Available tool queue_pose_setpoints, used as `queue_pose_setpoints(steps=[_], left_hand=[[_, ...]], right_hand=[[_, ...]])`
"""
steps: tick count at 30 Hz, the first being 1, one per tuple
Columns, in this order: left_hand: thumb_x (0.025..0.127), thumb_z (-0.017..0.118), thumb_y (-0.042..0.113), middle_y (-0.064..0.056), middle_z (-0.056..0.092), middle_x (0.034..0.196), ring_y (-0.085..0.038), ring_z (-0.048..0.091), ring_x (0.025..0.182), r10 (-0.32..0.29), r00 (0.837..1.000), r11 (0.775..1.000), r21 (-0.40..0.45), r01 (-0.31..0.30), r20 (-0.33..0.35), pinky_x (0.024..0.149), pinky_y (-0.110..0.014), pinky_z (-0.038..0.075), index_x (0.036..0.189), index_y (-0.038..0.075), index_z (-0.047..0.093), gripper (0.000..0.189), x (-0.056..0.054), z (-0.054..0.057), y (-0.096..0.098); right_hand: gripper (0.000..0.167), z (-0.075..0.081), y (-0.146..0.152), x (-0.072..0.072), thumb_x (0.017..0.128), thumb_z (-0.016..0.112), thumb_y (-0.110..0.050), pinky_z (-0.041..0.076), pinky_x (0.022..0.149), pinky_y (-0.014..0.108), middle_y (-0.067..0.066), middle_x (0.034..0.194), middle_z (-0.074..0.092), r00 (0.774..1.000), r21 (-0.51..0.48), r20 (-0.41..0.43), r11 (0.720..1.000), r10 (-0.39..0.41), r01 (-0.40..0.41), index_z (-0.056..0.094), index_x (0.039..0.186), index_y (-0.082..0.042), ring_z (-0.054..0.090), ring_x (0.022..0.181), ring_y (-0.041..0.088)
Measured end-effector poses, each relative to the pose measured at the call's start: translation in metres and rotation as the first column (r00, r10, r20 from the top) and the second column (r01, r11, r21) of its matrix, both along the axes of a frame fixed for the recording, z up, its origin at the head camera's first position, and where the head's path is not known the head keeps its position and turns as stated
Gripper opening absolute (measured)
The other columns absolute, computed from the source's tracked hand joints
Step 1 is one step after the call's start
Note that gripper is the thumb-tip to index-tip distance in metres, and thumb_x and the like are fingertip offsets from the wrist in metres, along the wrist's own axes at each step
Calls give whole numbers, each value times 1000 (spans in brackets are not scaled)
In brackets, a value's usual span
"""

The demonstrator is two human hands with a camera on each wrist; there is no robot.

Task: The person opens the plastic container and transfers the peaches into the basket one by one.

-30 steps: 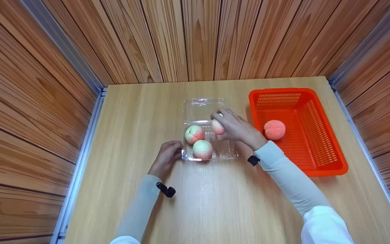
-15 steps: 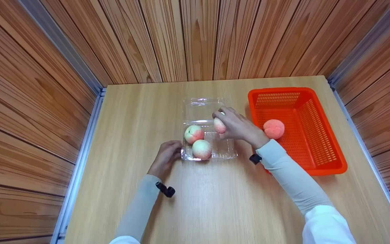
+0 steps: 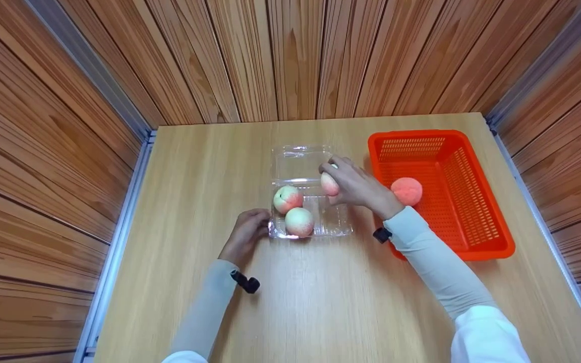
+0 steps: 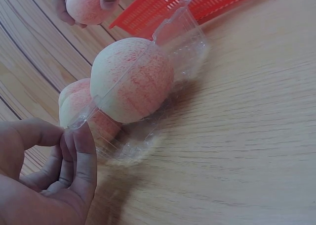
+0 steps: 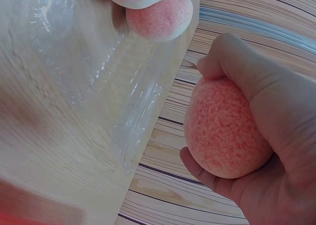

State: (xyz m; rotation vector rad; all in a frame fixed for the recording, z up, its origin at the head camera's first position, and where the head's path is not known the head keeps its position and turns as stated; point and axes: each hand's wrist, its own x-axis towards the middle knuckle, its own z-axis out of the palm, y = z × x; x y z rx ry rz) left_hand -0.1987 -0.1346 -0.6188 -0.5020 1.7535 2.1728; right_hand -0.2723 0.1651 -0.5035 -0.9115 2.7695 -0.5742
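Note:
My left hand pinches the left rim of a clear plastic clamshell box between thumb and fingers, as the left wrist view shows. The box lies with its lid folded back away from me. Two pale peaches with a pink blush sit in its left half, one peach behind the other peach. Above the right back part of the box, my right hand grips a third peach, fingers and thumb wrapped around it.
To the right stands an orange-red plastic basket with perforated walls, holding one pink peach. The wooden table is bounded by wood-plank walls at the back and sides.
My right hand, with its peach, has shifted slightly to the right over the box. The left hand keeps its pinch on the rim, and the peaches in the box stay put.

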Motion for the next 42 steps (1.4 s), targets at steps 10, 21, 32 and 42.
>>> queue_pose_setpoints(steps=[10, 21, 32, 42], left_hand=[[102, 60, 7, -10, 68, 98, -15, 66, 82, 2, 999, 1000, -2, -2, 50, 71, -24, 58, 124, -10, 67, 28, 0, 3, 0], [103, 61, 8, -10, 68, 99, -16, 67, 83, -7, 999, 1000, 6, 7, 48, 72, -25, 59, 125, -9, 66, 28, 1, 2, -2], [100, 59, 3, -5, 66, 89, -11, 63, 77, 10, 1000, 1000, 2, -10, -5, 67, -22, 56, 119, -13, 67, 26, 1, -1, 1], [102, 61, 6, -7, 67, 95, -13, 64, 83, 3, 1000, 1000, -7, -3, 16, 70, -22, 57, 124, -12, 66, 29, 0, 0, 0]], right_hand=[[72, 0, 3, 1, 83, 93, -26, 55, 108, 59, 17, 158, 44, 1000, -12, 7, 1000, -18, 19, 55, 143, -19, 49, 139, 40], [70, 0, 10, -2, 82, 92, -22, 58, 104, 54, 14, 140, 54, 999, -16, -30, 1000, -21, 21, 56, 142, -16, 53, 126, 35], [69, 0, 16, -4, 79, 94, -23, 61, 100, 50, 13, 133, 57, 998, -26, -56, 999, -35, 34, 59, 139, -15, 58, 119, 34], [67, 3, 23, -5, 82, 92, -22, 61, 99, 49, 12, 132, 56, 997, -42, -59, 998, -57, 54, 58, 140, -17, 57, 118, 32]])
